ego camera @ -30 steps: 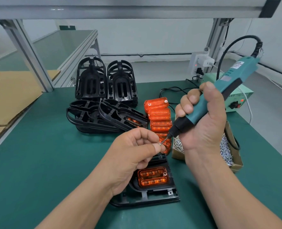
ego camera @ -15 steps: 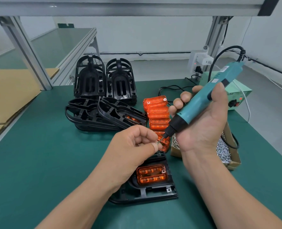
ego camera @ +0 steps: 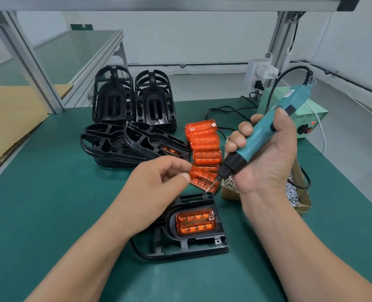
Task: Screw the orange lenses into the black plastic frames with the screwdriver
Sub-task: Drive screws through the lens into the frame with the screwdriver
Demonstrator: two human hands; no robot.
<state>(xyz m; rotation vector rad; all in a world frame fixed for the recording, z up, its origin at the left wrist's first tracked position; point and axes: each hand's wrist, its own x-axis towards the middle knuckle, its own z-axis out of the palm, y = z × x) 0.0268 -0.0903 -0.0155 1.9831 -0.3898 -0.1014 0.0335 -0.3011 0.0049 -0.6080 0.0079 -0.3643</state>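
Observation:
My right hand [ego camera: 267, 168] grips a teal electric screwdriver [ego camera: 265, 136], its bit slanting down-left with a small screw [ego camera: 209, 188] on the tip. My left hand [ego camera: 156, 184] hovers just left of the tip, fingers loosely curled, thumb and forefinger slightly apart, nothing visible in them. Below both hands a black plastic frame [ego camera: 180, 247] lies flat on the green mat with an orange lens [ego camera: 196, 224] seated in it. The bit tip hangs above the frame's far edge. Several loose orange lenses [ego camera: 204, 144] lie in a row behind.
A pile of black frames [ego camera: 119, 147] lies at centre left, with two more stacks [ego camera: 132, 99] standing upright behind. A cardboard box of screws [ego camera: 294, 192] sits under my right hand. A green power supply [ego camera: 307, 118] and its cables stand at the back right.
My left fingers have let go of the screw and drawn back to the left; the screw stays on the bit tip. The screwdriver has dropped lower toward the frame.

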